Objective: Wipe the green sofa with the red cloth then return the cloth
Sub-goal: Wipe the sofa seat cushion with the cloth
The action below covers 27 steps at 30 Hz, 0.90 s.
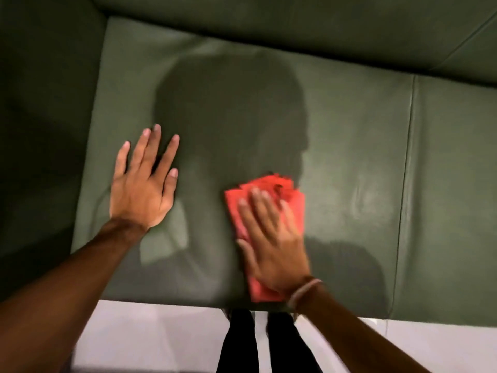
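Note:
The green sofa (349,146) fills most of the head view, seen from above. A folded red cloth (282,195) lies on the left seat cushion near its front edge. My right hand (271,243) lies flat on the cloth, fingers spread and pressing it onto the cushion; the hand is motion-blurred. My left hand (142,184) rests palm down on the same cushion to the left of the cloth, fingers apart, holding nothing.
The sofa's armrest (45,125) rises at the left and the backrest (295,20) runs along the top. A seam (407,184) divides the seat cushions at the right. Pale floor (150,337) and my dark-trousered legs (258,345) show below the front edge.

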Available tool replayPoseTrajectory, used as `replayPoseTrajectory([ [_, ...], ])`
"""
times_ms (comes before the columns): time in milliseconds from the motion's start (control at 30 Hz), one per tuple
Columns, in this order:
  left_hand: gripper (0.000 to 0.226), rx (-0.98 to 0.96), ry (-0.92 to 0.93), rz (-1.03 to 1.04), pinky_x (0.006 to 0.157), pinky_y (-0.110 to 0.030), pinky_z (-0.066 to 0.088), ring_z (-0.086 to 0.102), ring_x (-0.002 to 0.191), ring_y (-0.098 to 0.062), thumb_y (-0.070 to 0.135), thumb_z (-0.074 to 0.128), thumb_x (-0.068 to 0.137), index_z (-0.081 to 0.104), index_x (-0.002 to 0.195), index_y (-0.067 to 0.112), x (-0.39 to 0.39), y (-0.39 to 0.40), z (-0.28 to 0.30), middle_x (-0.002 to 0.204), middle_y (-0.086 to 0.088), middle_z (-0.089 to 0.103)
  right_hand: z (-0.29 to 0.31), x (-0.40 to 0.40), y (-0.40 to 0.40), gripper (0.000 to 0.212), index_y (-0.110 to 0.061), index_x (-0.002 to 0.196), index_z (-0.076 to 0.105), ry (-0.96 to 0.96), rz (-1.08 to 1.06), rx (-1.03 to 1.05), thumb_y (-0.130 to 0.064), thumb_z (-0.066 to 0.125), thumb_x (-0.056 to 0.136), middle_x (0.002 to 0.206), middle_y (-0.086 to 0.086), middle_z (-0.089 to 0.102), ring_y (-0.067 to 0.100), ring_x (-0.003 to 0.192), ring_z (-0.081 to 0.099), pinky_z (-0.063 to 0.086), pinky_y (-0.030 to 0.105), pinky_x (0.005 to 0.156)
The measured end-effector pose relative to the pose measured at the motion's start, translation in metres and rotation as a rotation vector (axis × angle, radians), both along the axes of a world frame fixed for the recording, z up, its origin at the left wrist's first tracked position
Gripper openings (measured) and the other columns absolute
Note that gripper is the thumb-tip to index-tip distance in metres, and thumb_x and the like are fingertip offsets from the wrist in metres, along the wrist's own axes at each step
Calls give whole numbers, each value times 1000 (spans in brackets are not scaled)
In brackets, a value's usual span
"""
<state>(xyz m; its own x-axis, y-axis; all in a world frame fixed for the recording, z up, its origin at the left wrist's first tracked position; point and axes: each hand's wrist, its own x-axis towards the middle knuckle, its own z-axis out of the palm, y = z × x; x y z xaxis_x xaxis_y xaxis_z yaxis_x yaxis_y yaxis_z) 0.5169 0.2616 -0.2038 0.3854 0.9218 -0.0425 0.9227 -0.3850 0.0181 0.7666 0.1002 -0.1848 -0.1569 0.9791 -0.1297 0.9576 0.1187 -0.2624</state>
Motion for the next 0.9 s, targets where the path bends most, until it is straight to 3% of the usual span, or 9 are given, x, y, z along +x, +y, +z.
replayPoseTrajectory([
  [133, 59, 12, 13, 1, 131, -53, 19, 12, 163, -26, 41, 14, 110, 8, 167, 27, 4, 3, 4, 176, -9, 9, 6, 117, 26, 68, -12, 166, 28, -198, -279, -53, -47, 27, 108, 175, 19, 21, 34, 164, 18, 27, 65, 128],
  [233, 60, 1, 25, 8, 131, -52, 19, 13, 163, -25, 40, 15, 110, 11, 167, 26, 6, 0, 7, 176, -8, 9, 5, 73, 107, 70, -10, 166, 25, -111, -430, 5, -45, 34, 107, 175, 21, 18, 36, 164, 15, 19, 61, 133],
  [367, 61, -50, 71, 26, 128, -55, 22, 19, 161, -31, 37, 21, 108, 20, 166, 19, 14, 0, 17, 174, -14, 14, 0, -18, 110, 69, -11, 165, 30, 26, -39, 46, -41, 43, 104, 176, 17, 21, 31, 165, 17, 18, 53, 135],
  [467, 62, -54, 96, -7, 125, -58, 25, 25, 158, -38, 35, 25, 107, 28, 163, 10, 48, -6, 30, 172, -22, 19, 2, 8, 40, 67, -16, 164, 34, 77, 79, 42, -38, 47, 102, 176, 11, 24, 26, 165, 19, 19, 48, 135],
  [633, 63, -87, -2, -234, 127, -56, 26, 26, 158, -37, 38, 28, 105, 32, 163, 12, 209, -37, 30, 171, -21, 23, -4, 139, -83, 65, -21, 165, 33, -16, -184, 27, -42, 46, 105, 177, 7, 21, 21, 166, 14, 17, 46, 135],
  [767, 63, -79, -96, -451, 129, -53, 27, 25, 159, -34, 42, 30, 106, 31, 163, 15, 364, -82, 20, 171, -18, 23, 1, 275, -164, 62, -18, 162, 38, -123, -494, 4, -41, 43, 105, 173, 12, 29, 28, 162, 27, 30, 58, 129],
  [900, 62, -49, -112, -436, 131, -54, 21, 17, 162, -28, 45, 25, 108, 20, 166, 24, 455, -117, 4, 175, -12, 15, 12, 414, -201, 69, -11, 164, 31, -177, -870, -84, -46, 26, 105, 174, 18, 23, 34, 164, 18, 23, 63, 130],
])
